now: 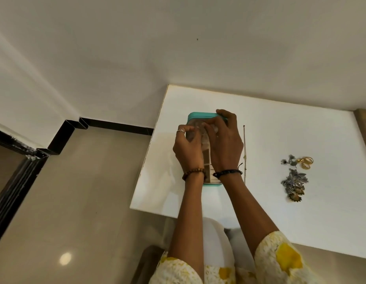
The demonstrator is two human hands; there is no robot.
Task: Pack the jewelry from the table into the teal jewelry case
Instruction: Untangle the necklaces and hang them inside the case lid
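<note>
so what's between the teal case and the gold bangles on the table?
Head view: between teal case and gold bangles, a thin chain lies straight beside the case; beyond it, bare white table.

Soft, even indoor light; the white surface (pixel 280 140) is bright, nearly washed out. A lamp glare spot (pixel 65 258) shines on the near-left floor (pixel 86 191). Wide-angle bending at edges; detail slightly soft.

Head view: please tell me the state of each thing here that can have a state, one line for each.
teal jewelry case: open, lid up, on the table.
left hand: fingers curled over the case; what it holds is not clear.
right hand: fingers curled at the lid's inside.
thin chain: stretched straight on the table, unpacked.
gold bangles: on the table, unpacked.
silver jewelry pile: on the table, unpacked.
</note>
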